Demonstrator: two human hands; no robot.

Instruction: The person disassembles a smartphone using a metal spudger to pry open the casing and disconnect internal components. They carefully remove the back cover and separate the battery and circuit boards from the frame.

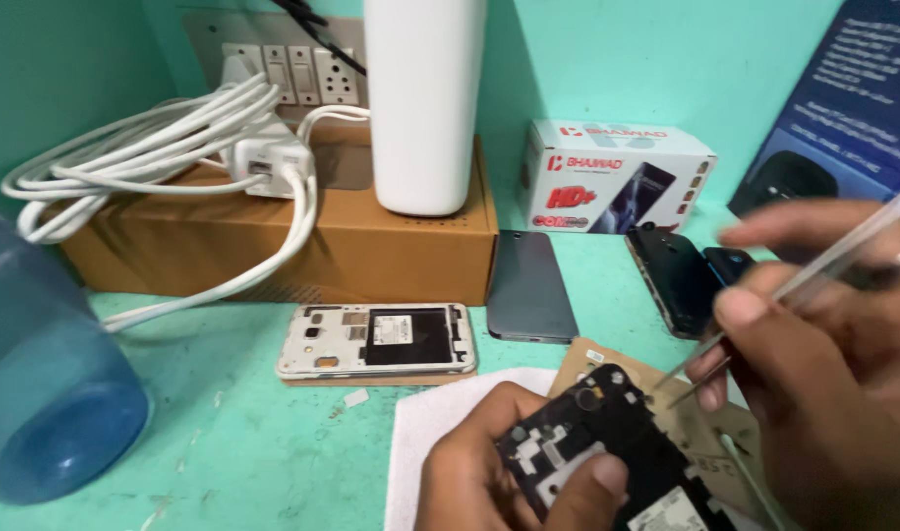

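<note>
**Tweezers at an opened phone**

The left hand (489, 467) grips an opened black phone (617, 457) at the table's (224, 442) near edge, over a white cloth (430, 418). The right hand (823, 344) pinches tweezers (764, 305), tips at the phone's top corner. A white phone (376, 339) lies against the cardboard box (371, 246) behind.

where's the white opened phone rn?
Head view, centre: the white opened phone lies back-up on the green table, just in front of the cardboard box, left of the grey back cover.
</note>
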